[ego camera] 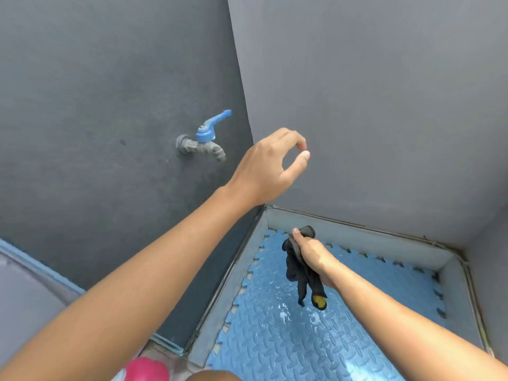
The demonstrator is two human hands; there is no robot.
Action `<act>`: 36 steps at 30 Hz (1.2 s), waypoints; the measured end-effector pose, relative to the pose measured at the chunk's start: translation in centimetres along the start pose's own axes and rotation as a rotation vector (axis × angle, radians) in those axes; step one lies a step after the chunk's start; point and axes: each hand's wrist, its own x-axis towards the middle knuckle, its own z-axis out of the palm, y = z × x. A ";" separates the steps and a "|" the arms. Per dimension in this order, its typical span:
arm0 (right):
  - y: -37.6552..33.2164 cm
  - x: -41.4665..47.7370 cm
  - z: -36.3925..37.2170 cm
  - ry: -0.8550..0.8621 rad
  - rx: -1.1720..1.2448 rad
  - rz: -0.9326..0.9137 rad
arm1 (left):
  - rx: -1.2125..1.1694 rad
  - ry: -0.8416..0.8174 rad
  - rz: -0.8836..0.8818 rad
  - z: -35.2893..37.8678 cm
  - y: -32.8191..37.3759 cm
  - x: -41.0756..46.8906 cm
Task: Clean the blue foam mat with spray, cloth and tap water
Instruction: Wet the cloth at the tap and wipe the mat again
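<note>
The blue foam mat lies wet in a grey walled basin at the lower right. My right hand grips a dark cloth that hangs above the mat, a yellow patch showing at its lower end. My left hand is raised in the air to the right of the wall tap, fingers loosely curled and holding nothing. The tap has a blue lever handle and a grey spout, and no water runs from it.
Dark grey walls meet in a corner behind the basin. A pink rounded object sits at the bottom edge, left of the basin. A light blue ledge runs along the lower left.
</note>
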 end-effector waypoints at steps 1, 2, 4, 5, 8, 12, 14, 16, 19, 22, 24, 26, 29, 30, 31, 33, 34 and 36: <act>1.5 0.6 0.5 0.032 -0.067 0.003 | -0.054 -0.033 -0.020 1.9 -0.8 -2.6; 3.2 1.2 1.0 0.081 -0.163 0.003 | -0.077 -0.082 -0.064 4.4 -2.2 -5.4; 6.9 2.6 2.3 0.201 -0.419 -0.033 | -0.109 -0.207 -0.214 9.9 -5.9 -11.1; 8.9 3.4 3.1 0.242 -0.560 -0.083 | -0.115 -0.259 -0.309 12.7 -7.9 -14.0; 15.1 5.4 6.3 0.175 -0.897 -0.269 | -0.130 -0.385 -0.560 19.9 -12.6 -22.2; 22.5 8.6 10.2 0.026 -1.179 -0.488 | -0.144 -0.492 -0.819 26.2 -17.1 -31.1; 23.9 10.2 10.6 0.022 -1.194 -0.586 | -0.113 -0.406 -0.788 28.3 -17.9 -34.3; 23.6 12.6 10.4 0.014 -1.157 -0.710 | -0.086 -0.302 -0.738 29.6 -17.8 -36.4; 20.7 18.2 9.5 0.056 -1.151 -0.723 | -0.071 -0.234 -0.649 30.2 -17.4 -36.8; 18.2 22.4 9.7 0.112 -1.084 -0.535 | -0.021 -0.296 -0.523 30.1 -17.7 -37.5; 17.9 23.5 8.8 0.182 -1.036 -0.446 | 0.015 -0.319 -0.502 30.1 -18.1 -37.8; 19.1 22.8 5.8 0.284 -0.995 -0.374 | 0.036 -0.330 -0.498 30.2 -18.1 -37.8; 22.6 20.1 -1.7 0.413 -0.969 -0.231 | 0.049 -0.339 -0.521 30.2 -17.6 -37.7; 24.1 18.9 -4.6 0.443 -0.964 -0.181 | 0.050 -0.348 -0.533 30.1 -17.5 -37.5; 25.7 17.6 -7.4 0.482 -0.955 -0.133 | 0.053 -0.360 -0.544 30.1 -17.3 -37.3; 29.2 14.6 -12.7 0.588 -0.921 -0.040 | 0.064 -0.383 -0.563 30.0 -16.9 -37.0; 30.7 13.1 -14.7 0.646 -0.889 0.004 | 0.068 -0.392 -0.570 29.9 -16.8 -36.8; 32.9 10.7 -17.4 0.735 -0.817 0.088 | 0.070 -0.401 -0.593 29.8 -16.8 -36.6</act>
